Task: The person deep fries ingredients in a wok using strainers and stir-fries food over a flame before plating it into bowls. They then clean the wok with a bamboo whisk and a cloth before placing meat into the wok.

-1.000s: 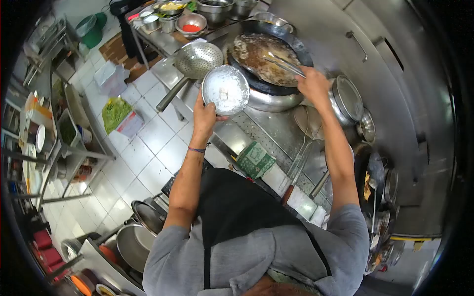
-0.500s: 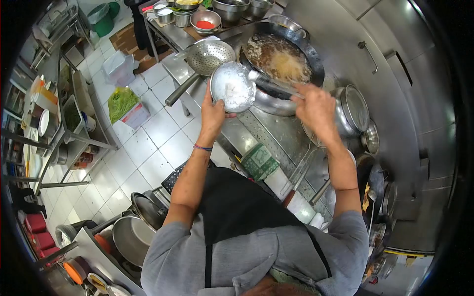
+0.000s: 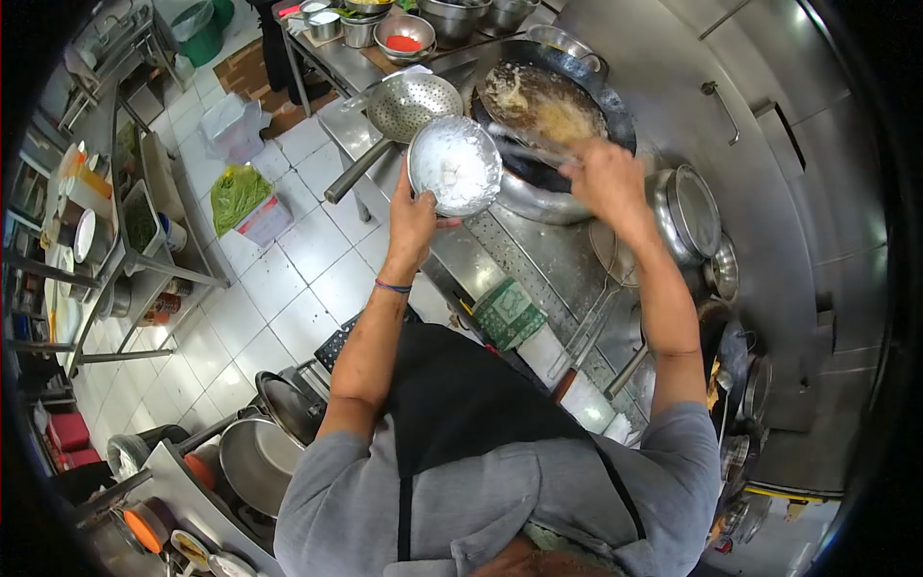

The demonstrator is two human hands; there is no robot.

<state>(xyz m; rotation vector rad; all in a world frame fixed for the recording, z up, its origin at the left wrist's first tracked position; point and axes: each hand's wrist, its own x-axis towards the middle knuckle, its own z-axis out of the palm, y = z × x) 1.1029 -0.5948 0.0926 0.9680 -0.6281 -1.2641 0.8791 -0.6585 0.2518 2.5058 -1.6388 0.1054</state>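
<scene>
My left hand (image 3: 413,223) is closed on the edge of a metal bowl (image 3: 475,202) coated inside with a white batter or flour (image 3: 452,165). In my right hand (image 3: 608,185) is a metal utensil (image 3: 529,146) that looks like tongs, blurred by motion. It reaches over the near rim of a dark wok (image 3: 621,123). Brown oil (image 3: 534,108) bubbles in that wok, with pale food (image 3: 510,88) frying and foam on the right. Just beyond the bowl lies a perforated strainer (image 3: 413,104), its handle pointing down and left.
Behind the strainer stand several metal bowls, one with red contents (image 3: 404,44). Lidded pots (image 3: 692,212) sit right of the wok. A green patterned cloth (image 3: 506,314) lies on the near stove edge. On the floor are a box of greens (image 3: 245,204) and a clear tub (image 3: 234,128).
My right hand has shifted slightly and swung the utensil from the bowl's rim toward the wok. Pale food now shows at the oil's upper left. The bowl has barely moved.
</scene>
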